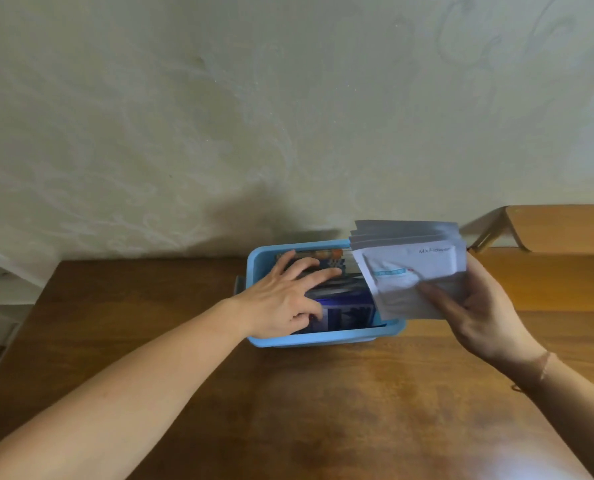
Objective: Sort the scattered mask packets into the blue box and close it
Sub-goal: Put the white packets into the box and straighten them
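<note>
A pale, mottled plaster wall [219,116] fills the upper half of the view, and below it a broad brown wooden table [323,403] with a glossy, worn top runs to the near edge. At the far right, against the wall, the rounded corner of a lighter wooden chair seat [562,228] shows above the tabletop.

On the table, close to the wall and a little right of centre, sits the light blue plastic box [323,339], rectangular with rounded corners and an open top (no lid can be seen on it). Inside it lie dark packets [344,310], stacked flat; the nearest is purple-blue, one behind it is grey, and at the back a strip with orange and blue pattern shows along the far wall of the box.

The left hand [288,299] reaches in over the left rim and rests on those packets with its fingers spread and nearly straight, pressing down on them; the thumb lies lower, toward the purple packet, and nothing is gripped.

The right hand [479,306] is raised just beside the box's right end and grasps a fanned bundle of white rectangular mask packets [413,268], thumb across the front and fingers behind. The bundle is tilted, its lower left corner over the box's right side; the front packet bears grey lettering and a small blue label. A thin bracelet [544,367] circles the right wrist.
</note>
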Demonstrator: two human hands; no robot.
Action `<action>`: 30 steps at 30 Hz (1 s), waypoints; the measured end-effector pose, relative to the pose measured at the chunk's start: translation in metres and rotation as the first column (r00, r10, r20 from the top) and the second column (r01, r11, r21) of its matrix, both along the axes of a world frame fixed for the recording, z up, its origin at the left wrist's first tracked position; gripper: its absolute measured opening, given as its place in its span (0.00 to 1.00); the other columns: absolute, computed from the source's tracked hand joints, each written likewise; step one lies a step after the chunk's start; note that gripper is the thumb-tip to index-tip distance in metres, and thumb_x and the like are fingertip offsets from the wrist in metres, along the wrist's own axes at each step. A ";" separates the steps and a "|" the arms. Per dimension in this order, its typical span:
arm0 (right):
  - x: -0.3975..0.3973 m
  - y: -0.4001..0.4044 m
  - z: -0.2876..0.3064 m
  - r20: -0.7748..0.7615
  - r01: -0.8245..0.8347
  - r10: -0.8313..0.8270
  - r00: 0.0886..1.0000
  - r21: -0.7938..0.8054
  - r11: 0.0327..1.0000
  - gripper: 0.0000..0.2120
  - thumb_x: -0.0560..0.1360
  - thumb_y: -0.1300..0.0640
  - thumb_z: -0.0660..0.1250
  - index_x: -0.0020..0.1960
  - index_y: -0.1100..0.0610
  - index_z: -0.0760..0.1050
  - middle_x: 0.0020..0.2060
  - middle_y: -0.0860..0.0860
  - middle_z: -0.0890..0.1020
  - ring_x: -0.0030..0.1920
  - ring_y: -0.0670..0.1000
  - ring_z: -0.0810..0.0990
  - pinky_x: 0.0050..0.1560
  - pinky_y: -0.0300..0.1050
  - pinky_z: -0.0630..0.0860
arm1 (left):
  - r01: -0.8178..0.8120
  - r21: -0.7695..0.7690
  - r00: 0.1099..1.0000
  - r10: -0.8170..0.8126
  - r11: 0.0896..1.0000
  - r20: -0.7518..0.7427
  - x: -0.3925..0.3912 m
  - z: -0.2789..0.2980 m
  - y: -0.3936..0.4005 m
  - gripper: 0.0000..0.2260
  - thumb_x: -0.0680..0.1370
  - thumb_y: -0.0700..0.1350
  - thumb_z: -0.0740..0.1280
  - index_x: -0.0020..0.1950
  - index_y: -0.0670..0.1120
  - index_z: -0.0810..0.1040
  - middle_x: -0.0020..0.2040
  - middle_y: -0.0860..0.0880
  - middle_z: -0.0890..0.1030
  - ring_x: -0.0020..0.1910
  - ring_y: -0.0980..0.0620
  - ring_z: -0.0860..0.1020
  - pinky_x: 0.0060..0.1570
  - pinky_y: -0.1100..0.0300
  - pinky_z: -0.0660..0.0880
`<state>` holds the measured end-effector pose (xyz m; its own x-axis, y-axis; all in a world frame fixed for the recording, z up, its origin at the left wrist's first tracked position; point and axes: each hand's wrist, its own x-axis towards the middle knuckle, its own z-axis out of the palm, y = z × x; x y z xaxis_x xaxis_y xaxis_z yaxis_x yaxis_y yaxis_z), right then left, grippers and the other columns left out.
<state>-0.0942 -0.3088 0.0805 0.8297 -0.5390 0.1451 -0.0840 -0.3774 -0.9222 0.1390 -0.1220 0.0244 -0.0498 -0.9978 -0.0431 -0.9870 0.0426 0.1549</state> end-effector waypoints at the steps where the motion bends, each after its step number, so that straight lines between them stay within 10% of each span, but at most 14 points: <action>1: 0.003 -0.002 0.001 -0.006 -0.006 0.006 1.000 -0.011 1.000 0.19 0.72 0.54 0.66 0.60 0.41 0.68 0.55 0.33 0.78 0.58 0.36 0.76 0.48 0.28 0.76 | -0.032 0.039 0.999 0.033 0.999 -0.027 0.002 0.001 0.001 0.09 0.81 0.53 0.61 0.54 0.61 0.80 0.81 0.53 0.52 0.79 0.46 0.48 0.76 0.39 0.40; 5: 0.015 -0.005 0.004 -0.038 -0.053 0.051 0.998 -0.065 0.996 0.18 0.72 0.53 0.65 0.60 0.40 0.67 0.52 0.24 0.75 0.57 0.33 0.75 0.48 0.28 0.76 | -0.021 0.122 0.993 0.006 0.992 0.121 0.007 0.001 -0.002 0.13 0.76 0.53 0.70 0.59 0.62 0.76 0.80 0.50 0.51 0.79 0.43 0.46 0.75 0.34 0.41; 11: 0.028 -0.007 -0.006 -0.119 -0.160 0.138 0.983 -0.200 0.967 0.25 0.73 0.34 0.60 0.55 0.55 0.72 0.52 0.44 0.80 0.54 0.49 0.79 0.41 0.52 0.83 | -0.025 0.095 0.987 0.009 0.995 0.163 0.005 0.001 -0.003 0.14 0.78 0.58 0.67 0.63 0.59 0.75 0.72 0.45 0.65 0.74 0.44 0.49 0.74 0.33 0.42; 18: 0.035 -0.011 -0.002 -0.069 -0.123 0.116 0.991 -0.105 0.987 0.17 0.73 0.52 0.64 0.60 0.40 0.68 0.55 0.26 0.75 0.59 0.34 0.74 0.49 0.27 0.76 | -0.045 0.280 0.997 0.061 0.959 -0.049 0.013 0.008 -0.008 0.14 0.79 0.65 0.59 0.59 0.62 0.75 0.80 0.52 0.49 0.78 0.49 0.38 0.72 0.35 0.33; 30: 0.034 -0.013 -0.016 -0.055 -0.127 0.124 0.991 -0.055 0.990 0.21 0.73 0.55 0.65 0.63 0.41 0.67 0.57 0.28 0.75 0.61 0.36 0.74 0.52 0.28 0.75 | -0.038 0.230 0.993 0.062 0.972 -0.101 0.015 0.007 -0.006 0.11 0.77 0.64 0.63 0.57 0.63 0.76 0.80 0.53 0.50 0.78 0.49 0.39 0.73 0.36 0.33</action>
